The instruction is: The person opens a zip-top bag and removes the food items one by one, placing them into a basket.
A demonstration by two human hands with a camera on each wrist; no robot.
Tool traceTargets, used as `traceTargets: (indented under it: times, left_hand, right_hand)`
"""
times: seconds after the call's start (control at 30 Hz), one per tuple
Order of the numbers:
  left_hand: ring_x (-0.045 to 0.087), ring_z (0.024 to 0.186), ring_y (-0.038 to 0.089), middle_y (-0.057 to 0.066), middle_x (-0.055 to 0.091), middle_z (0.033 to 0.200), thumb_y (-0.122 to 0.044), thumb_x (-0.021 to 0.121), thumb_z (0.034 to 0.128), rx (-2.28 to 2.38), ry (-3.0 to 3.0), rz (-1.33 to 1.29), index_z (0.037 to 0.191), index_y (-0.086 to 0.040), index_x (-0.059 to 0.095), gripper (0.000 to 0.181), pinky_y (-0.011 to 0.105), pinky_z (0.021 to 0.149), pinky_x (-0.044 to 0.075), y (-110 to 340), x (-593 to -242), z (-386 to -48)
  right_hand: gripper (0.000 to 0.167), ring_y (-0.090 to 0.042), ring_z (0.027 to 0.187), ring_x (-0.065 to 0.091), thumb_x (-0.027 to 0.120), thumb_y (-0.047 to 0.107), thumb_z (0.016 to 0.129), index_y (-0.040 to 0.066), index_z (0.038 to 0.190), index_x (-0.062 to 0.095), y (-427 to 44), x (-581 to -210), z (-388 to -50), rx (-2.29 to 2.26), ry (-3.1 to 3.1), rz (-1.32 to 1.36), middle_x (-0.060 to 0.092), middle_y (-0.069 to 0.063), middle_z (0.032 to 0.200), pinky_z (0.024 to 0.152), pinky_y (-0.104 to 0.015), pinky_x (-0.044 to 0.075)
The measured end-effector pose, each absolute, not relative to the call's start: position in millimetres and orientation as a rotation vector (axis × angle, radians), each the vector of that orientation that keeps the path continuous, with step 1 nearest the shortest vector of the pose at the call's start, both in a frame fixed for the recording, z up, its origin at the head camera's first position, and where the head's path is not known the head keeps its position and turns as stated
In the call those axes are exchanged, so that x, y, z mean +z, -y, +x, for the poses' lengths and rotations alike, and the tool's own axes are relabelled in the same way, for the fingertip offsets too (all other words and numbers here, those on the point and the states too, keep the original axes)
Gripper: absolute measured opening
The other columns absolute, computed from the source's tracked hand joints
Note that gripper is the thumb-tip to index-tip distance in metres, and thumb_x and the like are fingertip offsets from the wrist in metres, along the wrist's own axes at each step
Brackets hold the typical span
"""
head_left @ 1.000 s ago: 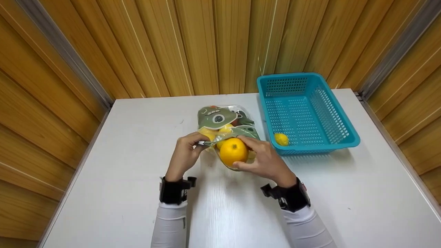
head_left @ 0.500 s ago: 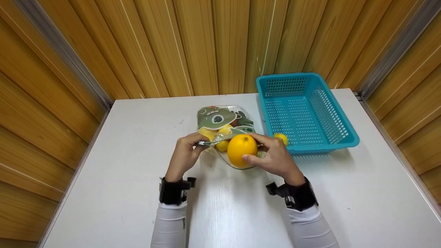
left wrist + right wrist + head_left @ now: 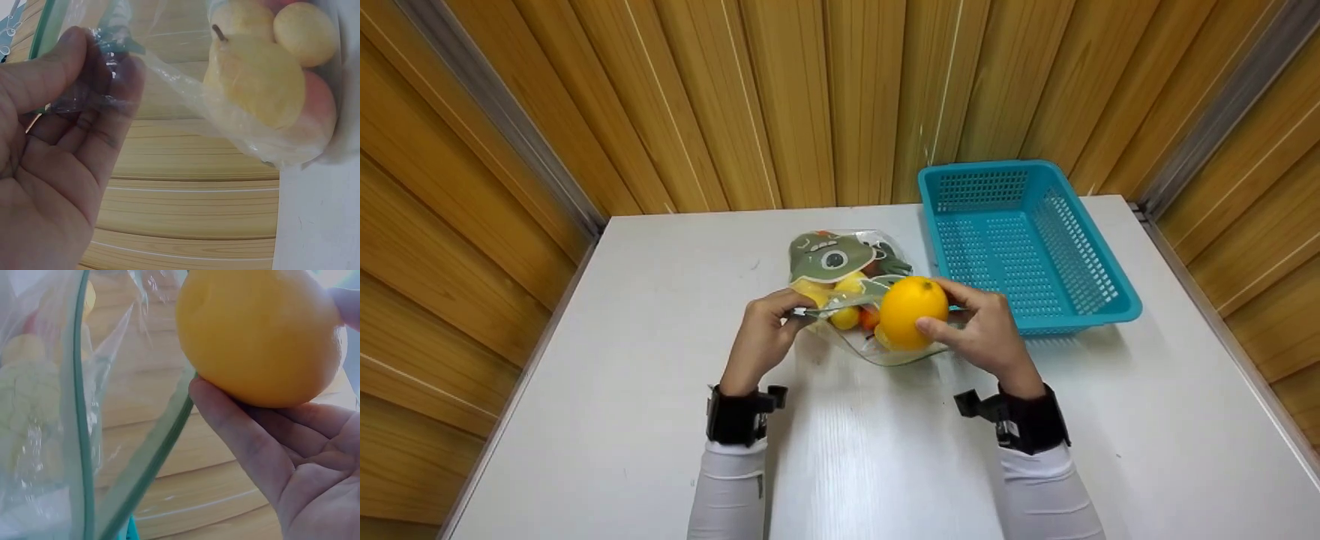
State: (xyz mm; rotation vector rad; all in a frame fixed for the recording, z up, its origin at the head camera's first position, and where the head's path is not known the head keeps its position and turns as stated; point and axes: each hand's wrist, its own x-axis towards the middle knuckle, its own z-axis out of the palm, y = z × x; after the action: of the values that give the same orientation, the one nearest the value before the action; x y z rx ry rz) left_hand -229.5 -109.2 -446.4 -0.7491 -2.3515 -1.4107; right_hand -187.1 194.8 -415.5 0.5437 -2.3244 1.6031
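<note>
In the head view, my right hand (image 3: 986, 334) grips an orange (image 3: 913, 313) between thumb and fingers, above the mouth of a clear zip bag (image 3: 840, 259) with a green cartoon print. My left hand (image 3: 765, 334) pinches the bag's left edge by its zip. The left wrist view shows a pear (image 3: 259, 81) inside the bag, with a small yellow fruit (image 3: 306, 34) and a reddish fruit (image 3: 319, 112) beside it. From the right wrist, the orange (image 3: 261, 337) sits on my fingers, next to the bag's green zip strip (image 3: 152, 461).
A turquoise perforated basket (image 3: 1027, 247) stands right of the bag on the white table (image 3: 660, 315). Its near left corner is partly hidden by my right hand. Wood-patterned walls (image 3: 787, 97) rise behind and at both sides of the table.
My right hand has moved right and slightly up with the orange, out from the bag's mouth. The lemon in the basket is now hidden behind that hand. My left hand has stayed put.
</note>
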Motion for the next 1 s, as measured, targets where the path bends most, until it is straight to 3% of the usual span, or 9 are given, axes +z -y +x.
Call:
traceTargets:
  times: [0.1, 0.27, 0.6, 0.7, 0.87, 1.0]
  left_hand:
    - [0.068, 0.086, 0.019, 0.005, 0.075, 0.093, 0.008, 0.076, 0.0849, -1.409, 2.355, -0.754, 0.090, -0.003, 0.077, 0.013, 0.031, 0.079, 0.057, 108.9, -445.8, -229.1]
    - [0.068, 0.086, 0.020, 0.006, 0.075, 0.092, 0.008, 0.075, 0.0847, -1.408, 2.363, -0.751, 0.090, -0.002, 0.077, 0.012, 0.032, 0.079, 0.057, 109.3, -446.4, -229.7]
    - [0.068, 0.085, 0.019, 0.006, 0.075, 0.091, 0.009, 0.074, 0.0852, -1.400, 2.368, -0.735, 0.089, -0.002, 0.077, 0.013, 0.032, 0.079, 0.057, 110.1, -445.6, -229.0]
    - [0.067, 0.084, 0.018, 0.005, 0.075, 0.090, 0.009, 0.075, 0.0853, -1.386, 2.375, -0.730, 0.088, -0.003, 0.077, 0.013, 0.031, 0.077, 0.057, 110.2, -445.5, -228.9]
    - [0.067, 0.084, 0.017, 0.005, 0.074, 0.090, 0.009, 0.075, 0.0852, -1.379, 2.389, -0.723, 0.088, -0.003, 0.077, 0.012, 0.031, 0.077, 0.057, 110.2, -445.7, -229.0]
    - [0.067, 0.085, 0.017, 0.006, 0.074, 0.090, 0.009, 0.075, 0.0849, -1.381, 2.387, -0.728, 0.089, -0.003, 0.077, 0.012, 0.031, 0.078, 0.057, 110.1, -445.9, -229.3]
  right_hand:
    - [0.048, -0.008, 0.095, 0.071, 0.079, 0.003, 0.083, -0.009, 0.127, 0.067, -202.6, -416.5, -188.5, 1.610, 2.297, 0.444, 0.074, -0.023, 0.114, 0.078, -0.019, 0.059]
    - [0.050, -0.009, 0.097, 0.070, 0.081, 0.005, 0.084, -0.008, 0.130, 0.066, -213.5, -418.1, -191.4, 1.557, 2.303, 0.283, 0.073, -0.024, 0.115, 0.080, -0.016, 0.057]
    - [0.054, 0.006, 0.095, 0.065, 0.082, 0.010, 0.084, -0.006, 0.133, 0.065, -234.1, -423.4, -198.8, 1.464, 2.278, 0.157, 0.073, -0.024, 0.116, 0.079, -0.012, 0.055]
    - [0.055, -0.003, 0.098, 0.067, 0.083, 0.013, 0.085, -0.005, 0.134, 0.064, -239.7, -424.3, -199.5, 1.428, 2.305, 0.110, 0.073, -0.023, 0.118, 0.081, -0.011, 0.054]
    - [0.058, -0.029, 0.108, 0.069, 0.083, 0.018, 0.087, -0.005, 0.137, 0.062, -248.7, -426.3, -200.9, 1.362, 2.351, 0.046, 0.071, -0.023, 0.122, 0.081, -0.006, 0.050]
    - [0.062, -0.036, 0.112, 0.067, 0.082, 0.022, 0.088, -0.005, 0.139, 0.059, -255.7, -428.8, -202.4, 1.316, 2.387, -0.012, 0.069, -0.025, 0.126, 0.081, -0.005, 0.047]
